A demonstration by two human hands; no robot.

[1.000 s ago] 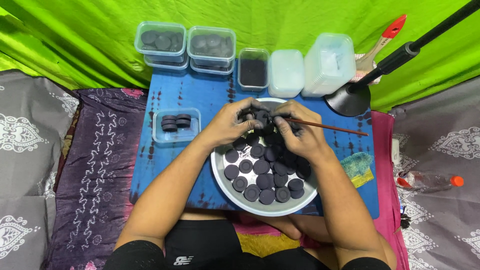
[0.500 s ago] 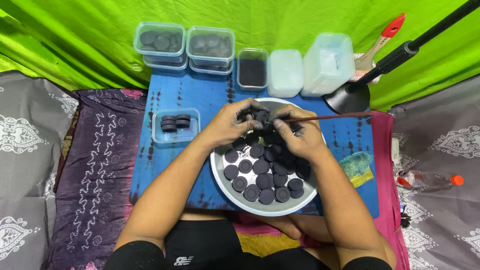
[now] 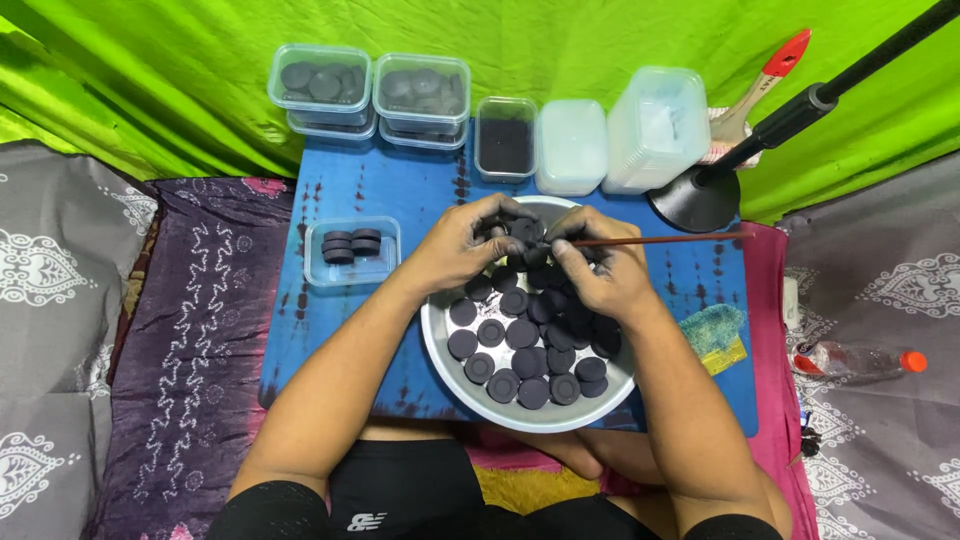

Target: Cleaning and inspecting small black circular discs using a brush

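A round metal bowl on a blue cloth holds several black round discs. Over its far rim my left hand pinches one black disc. My right hand grips a thin brown stick whose tip meets that disc, the shaft pointing right. Both hands are smeared dark.
A small clear tub with a few discs sits left of the bowl. Lidded tubs of discs, a tub of black powder and white tubs line the back. A black lamp base, paintbrush, sponge and bottle lie right.
The stick has swung slightly, from angled down-right to nearly level. Both hands stay over the bowl's far rim with the disc between them.
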